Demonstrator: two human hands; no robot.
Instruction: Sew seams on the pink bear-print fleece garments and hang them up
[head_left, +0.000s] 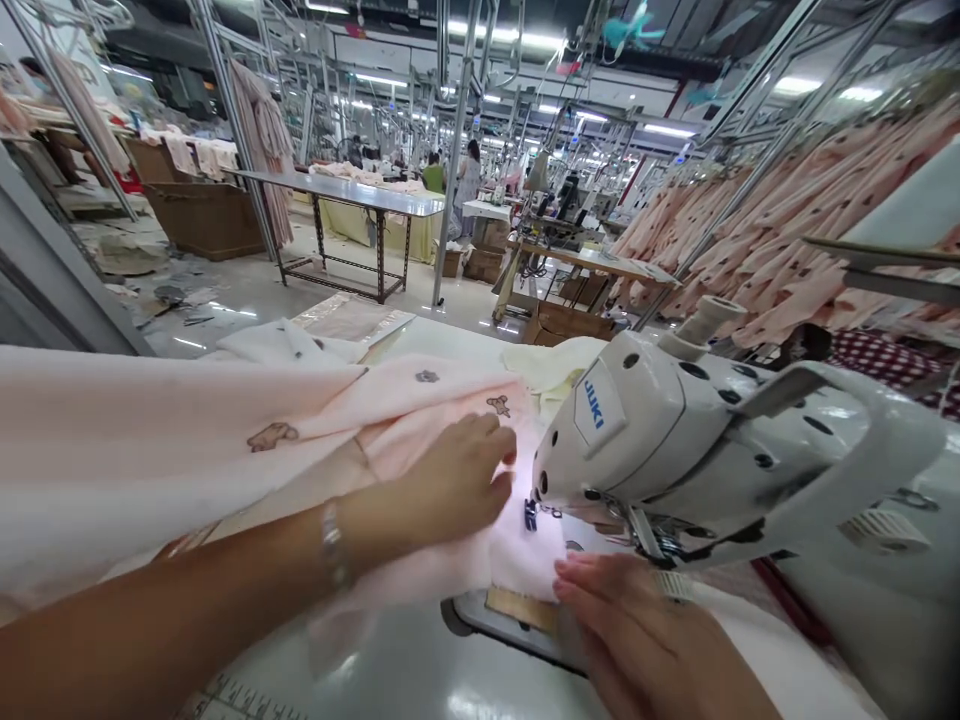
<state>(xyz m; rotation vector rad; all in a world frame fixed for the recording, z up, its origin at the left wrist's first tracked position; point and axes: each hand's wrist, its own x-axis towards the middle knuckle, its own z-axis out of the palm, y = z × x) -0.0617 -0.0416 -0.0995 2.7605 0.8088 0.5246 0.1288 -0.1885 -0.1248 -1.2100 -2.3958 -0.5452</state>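
The pale pink fleece fabric with little printed bears (150,450) is spread over the left half of the glossy white worktop (405,670), its right edge pushed up under the needle of the white Juki sewing machine (675,450). It's held flat by the left hand (450,485), fingers (499,450) lying close together and slightly curled on the cloth just left of the needle. The near edge is pressed down by the right hand (637,630), fingers (581,580) flat and together, right beside the machine's base. Rows of hung pink garments (787,220) are seen far right, and a long grey table (360,195) far back.
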